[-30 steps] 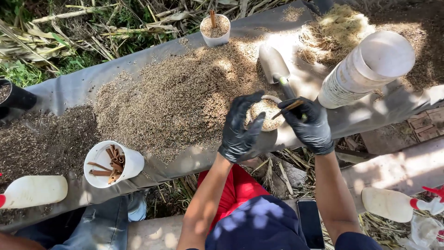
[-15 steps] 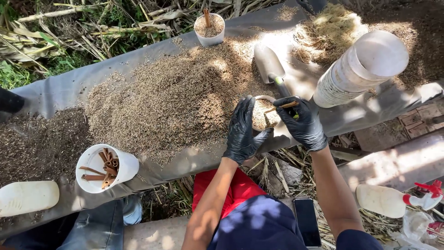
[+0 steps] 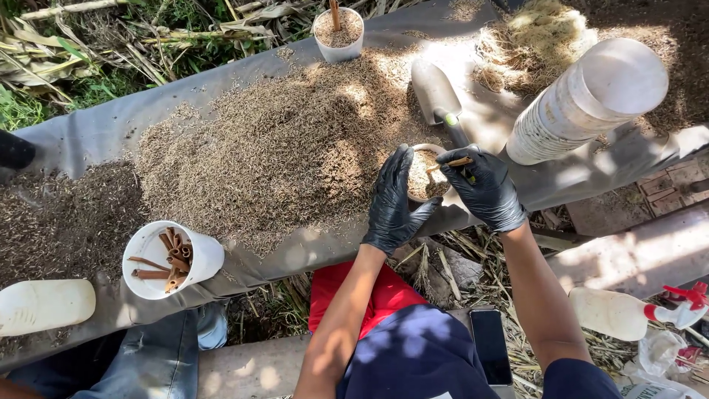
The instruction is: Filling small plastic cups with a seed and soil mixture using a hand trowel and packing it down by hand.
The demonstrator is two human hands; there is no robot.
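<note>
While the left hand point(image 3: 391, 203) wraps its black-gloved fingers around the side of a small white cup point(image 3: 425, 174) filled with husk-like material, the right hand point(image 3: 484, 188) pinches a short brown stick point(image 3: 452, 163) between thumb and fingertips and holds it over the cup's mouth. Compared with a second ago, the stick's tip has dropped from above the rim to just at the surface of the filling, and the cup has stayed at the near edge of the grey sheet point(image 3: 88, 133), gripped the same way. That suggests the stick is now at the point of being pushed into the filling, though whether it already sits in it cannot be told.

A broad heap of loose husks point(image 3: 281, 148) covers the sheet beside the cup, with a small trowel point(image 3: 437, 94) lying just behind it. Farther back stands another filled cup with a stick upright in it point(image 3: 338, 31). A tall stack of empty white cups point(image 3: 591, 100) lies tilted to the right, and a white cup of brown sticks point(image 3: 170, 258) rests well apart to the left.
</note>
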